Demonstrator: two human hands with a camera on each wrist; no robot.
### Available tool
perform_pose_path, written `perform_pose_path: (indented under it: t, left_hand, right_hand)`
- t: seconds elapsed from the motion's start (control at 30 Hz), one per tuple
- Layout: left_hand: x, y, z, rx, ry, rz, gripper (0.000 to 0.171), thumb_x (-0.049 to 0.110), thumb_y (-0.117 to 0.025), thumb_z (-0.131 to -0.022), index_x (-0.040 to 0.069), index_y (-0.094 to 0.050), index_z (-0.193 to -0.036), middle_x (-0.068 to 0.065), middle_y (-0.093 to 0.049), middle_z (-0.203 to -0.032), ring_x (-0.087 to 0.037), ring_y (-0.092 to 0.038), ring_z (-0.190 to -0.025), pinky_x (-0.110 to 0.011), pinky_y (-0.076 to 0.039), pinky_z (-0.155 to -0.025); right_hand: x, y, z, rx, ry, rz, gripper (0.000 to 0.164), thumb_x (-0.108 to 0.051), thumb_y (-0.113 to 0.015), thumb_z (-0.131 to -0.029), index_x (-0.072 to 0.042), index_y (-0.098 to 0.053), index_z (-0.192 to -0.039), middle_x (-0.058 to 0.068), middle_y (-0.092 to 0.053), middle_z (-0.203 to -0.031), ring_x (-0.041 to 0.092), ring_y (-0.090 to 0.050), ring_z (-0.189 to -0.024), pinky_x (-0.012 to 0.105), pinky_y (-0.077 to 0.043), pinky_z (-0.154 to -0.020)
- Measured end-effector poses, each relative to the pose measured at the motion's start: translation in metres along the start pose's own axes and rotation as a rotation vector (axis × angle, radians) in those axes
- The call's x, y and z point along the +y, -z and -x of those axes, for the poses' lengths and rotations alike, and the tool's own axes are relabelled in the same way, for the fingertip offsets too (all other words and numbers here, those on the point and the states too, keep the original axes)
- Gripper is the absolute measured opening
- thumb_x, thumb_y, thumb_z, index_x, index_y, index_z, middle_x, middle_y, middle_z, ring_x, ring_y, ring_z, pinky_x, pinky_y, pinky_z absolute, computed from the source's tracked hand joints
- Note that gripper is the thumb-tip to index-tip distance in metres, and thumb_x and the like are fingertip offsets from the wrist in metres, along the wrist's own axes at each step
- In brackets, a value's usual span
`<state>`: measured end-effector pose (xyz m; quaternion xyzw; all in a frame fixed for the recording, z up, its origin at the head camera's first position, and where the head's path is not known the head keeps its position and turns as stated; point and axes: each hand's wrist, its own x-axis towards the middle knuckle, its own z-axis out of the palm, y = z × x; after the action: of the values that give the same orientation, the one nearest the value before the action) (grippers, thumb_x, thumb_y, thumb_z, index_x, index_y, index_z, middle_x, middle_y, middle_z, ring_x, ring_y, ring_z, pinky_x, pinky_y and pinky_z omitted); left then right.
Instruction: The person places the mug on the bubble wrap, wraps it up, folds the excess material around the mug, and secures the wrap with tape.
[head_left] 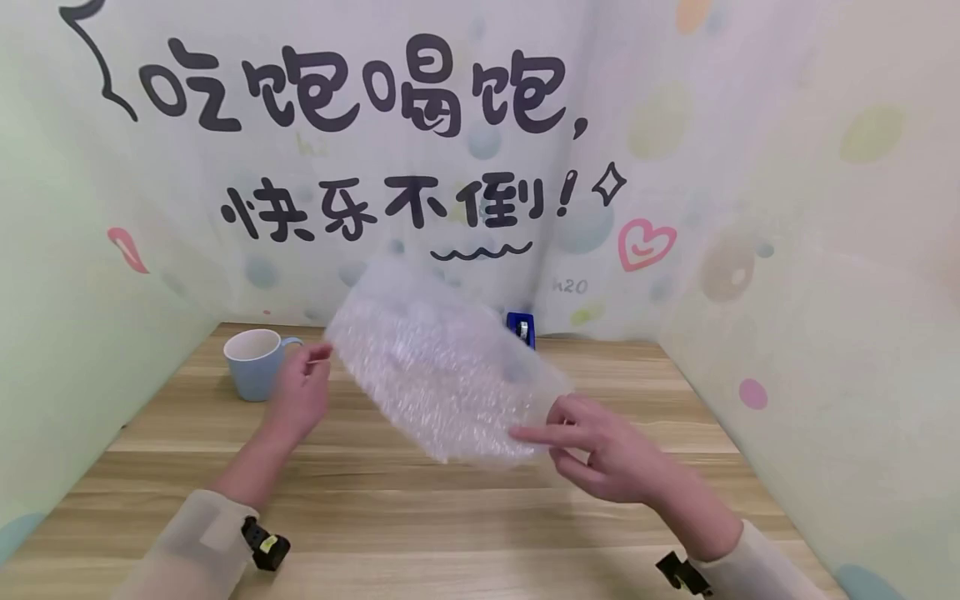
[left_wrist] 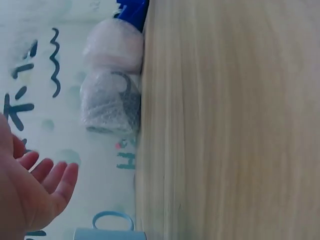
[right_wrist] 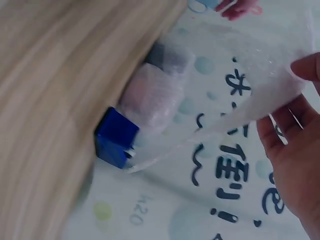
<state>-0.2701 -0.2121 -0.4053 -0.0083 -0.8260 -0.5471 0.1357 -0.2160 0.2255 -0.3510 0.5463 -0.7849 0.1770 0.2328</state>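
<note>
- A light-blue mug with a white inside [head_left: 255, 371] stands far left, probably set aside to leave working room.
- My left hand [head_left: 302, 387] is in front of it, fingers loosely bent, holding nothing, perhaps ready to guide the near edge.
- The clear bubble-wrap sheet [head_left: 442, 383] hangs tilted in the air between my hands.
- Behind it, a greyish wrapped bundle [left_wrist: 107, 105] and a pinkish wrapped bundle [left_wrist: 114, 45] sit together, seemingly parked by the wall, beside a boxy blue holder [right_wrist: 115, 139].
- My right hand [head_left: 607, 450] pinches the sheet's right end, likely to spread it.
- Underneath: a wood-grain table [head_left: 420, 533]; behind: a white wall covering with black lettering [head_left: 660, 300].
</note>
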Motion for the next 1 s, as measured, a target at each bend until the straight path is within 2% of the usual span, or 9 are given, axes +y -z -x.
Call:
perform_pose_path:
  t: [0.1, 0.17, 0.23, 0.3, 0.43, 0.53, 0.67, 0.8, 1.0]
  left_hand:
    - [0.001, 0.007, -0.003, 0.084, 0.055, 0.059, 0.045, 0.017, -0.035, -0.115, -0.006, -0.053, -0.149, -0.026, -0.058, -0.151, -0.032, -0.057, -0.133, -0.017, -0.050, -0.093]
    - [0.003, 0.010, -0.003, 0.051, 0.051, 0.006, 0.044, 0.023, -0.040, -0.117, -0.002, -0.058, -0.148, -0.024, -0.062, -0.148, -0.031, -0.060, -0.131, -0.017, -0.050, -0.090]
    - [0.006, 0.010, -0.001, -0.078, 0.009, -0.092, 0.044, 0.029, -0.047, -0.117, 0.002, -0.062, -0.148, -0.022, -0.067, -0.146, -0.033, -0.063, -0.132, -0.027, -0.057, -0.095]
    - [0.007, 0.007, 0.002, -0.269, -0.073, -0.219, 0.046, 0.036, -0.056, -0.115, 0.006, -0.064, -0.149, -0.020, -0.069, -0.147, -0.038, -0.064, -0.136, -0.045, -0.059, -0.105]
    - [0.005, -0.005, 0.015, -0.650, -0.190, -0.397, 0.066, 0.049, -0.076, -0.101, 0.008, -0.063, -0.152, -0.021, -0.064, -0.153, -0.047, -0.057, -0.144, -0.067, -0.047, -0.119]
    - [0.003, -0.016, 0.024, -0.790, -0.227, -0.504, 0.086, 0.050, -0.091, -0.087, 0.006, -0.061, -0.154, -0.025, -0.058, -0.155, -0.051, -0.053, -0.146, -0.069, -0.042, -0.122]
    - [0.000, -0.025, 0.029, -0.820, -0.264, -0.582, 0.096, 0.047, -0.095, -0.081, 0.004, -0.056, -0.158, -0.033, -0.047, -0.163, -0.058, -0.041, -0.153, -0.075, -0.032, -0.126]
    - [-0.003, -0.031, 0.029, -0.833, -0.265, -0.592, 0.092, 0.046, -0.088, -0.088, 0.003, -0.052, -0.161, -0.037, -0.036, -0.170, -0.062, -0.027, -0.160, -0.080, -0.021, -0.128]
    - [-0.008, -0.035, 0.020, -0.859, -0.257, -0.578, 0.090, 0.048, -0.082, -0.094, 0.005, -0.048, -0.164, -0.038, -0.027, -0.174, -0.061, -0.021, -0.163, -0.079, -0.017, -0.130]
  right_hand:
    - [0.001, -0.015, 0.008, -0.112, 0.014, -0.045, 0.062, 0.005, -0.073, -0.085, -0.032, -0.080, -0.134, -0.008, -0.055, -0.094, 0.004, -0.048, -0.086, 0.012, -0.042, -0.080]
    - [0.001, -0.025, 0.011, -0.163, 0.035, -0.085, 0.062, 0.007, -0.073, -0.085, -0.033, -0.082, -0.131, -0.008, -0.054, -0.094, 0.004, -0.048, -0.086, 0.010, -0.042, -0.081]
    - [0.000, -0.035, 0.015, -0.218, 0.038, -0.116, 0.060, 0.007, -0.072, -0.085, -0.033, -0.083, -0.128, -0.009, -0.055, -0.094, 0.004, -0.049, -0.088, 0.010, -0.043, -0.083]
    - [-0.002, -0.043, 0.017, -0.287, 0.013, -0.151, 0.058, 0.006, -0.071, -0.086, -0.032, -0.084, -0.127, -0.009, -0.056, -0.096, 0.003, -0.051, -0.091, 0.009, -0.045, -0.086]
    - [-0.006, -0.053, 0.021, -0.475, -0.106, -0.216, 0.054, -0.002, -0.070, -0.090, -0.031, -0.080, -0.135, -0.009, -0.061, -0.104, 0.001, -0.055, -0.098, 0.010, -0.048, -0.089]
    - [-0.005, -0.055, 0.021, -0.550, -0.227, -0.219, 0.048, -0.011, -0.070, -0.096, -0.028, -0.076, -0.140, -0.007, -0.065, -0.112, 0.002, -0.058, -0.103, 0.017, -0.054, -0.091]
    - [0.004, -0.057, 0.020, -0.548, -0.358, -0.121, 0.045, -0.032, -0.074, -0.103, -0.025, -0.070, -0.148, 0.006, -0.068, -0.139, 0.021, -0.065, -0.125, 0.042, -0.060, -0.106]
    - [0.016, -0.063, 0.022, -0.633, -0.502, -0.136, 0.068, -0.052, -0.076, -0.100, -0.026, -0.058, -0.160, 0.023, -0.046, -0.170, 0.050, -0.047, -0.154, 0.069, -0.043, -0.123]
    - [0.025, -0.070, 0.023, -0.694, -0.599, -0.164, 0.080, -0.059, -0.078, -0.096, -0.027, -0.052, -0.165, 0.026, -0.036, -0.175, 0.061, -0.037, -0.156, 0.078, -0.036, -0.123]
